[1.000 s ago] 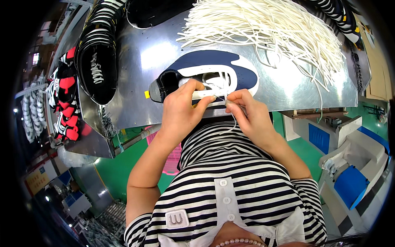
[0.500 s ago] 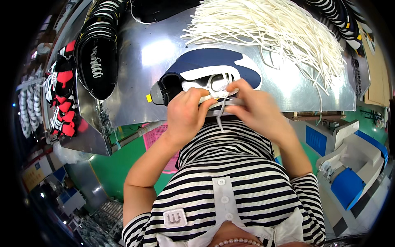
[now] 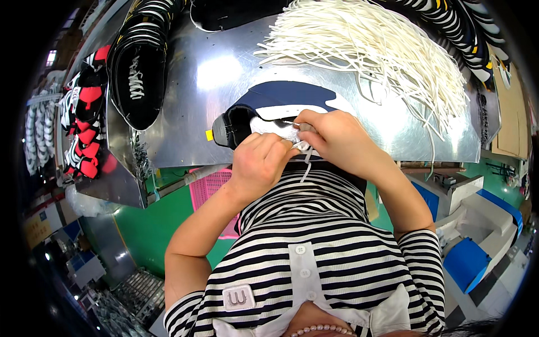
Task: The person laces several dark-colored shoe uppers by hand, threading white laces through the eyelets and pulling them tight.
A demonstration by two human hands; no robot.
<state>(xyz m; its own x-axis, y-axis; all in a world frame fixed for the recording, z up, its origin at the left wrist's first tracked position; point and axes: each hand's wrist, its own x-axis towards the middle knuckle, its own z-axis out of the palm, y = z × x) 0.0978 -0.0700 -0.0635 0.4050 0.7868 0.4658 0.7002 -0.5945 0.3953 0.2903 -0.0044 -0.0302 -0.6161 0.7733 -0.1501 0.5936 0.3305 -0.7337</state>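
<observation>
One navy-and-white sneaker (image 3: 292, 94) sits near the metal table's (image 3: 188, 126) front edge, white lace (image 3: 307, 167) apparently only part-threaded with its end left hanging, left hand (image 3: 259, 163) pinching the shoe's near side, right hand (image 3: 339, 135) gripping a metal-tipped tool (image 3: 305, 127).

The shoe (image 3: 292, 94) lies on the table (image 3: 191, 126) before the laces (image 3: 370, 50).
</observation>
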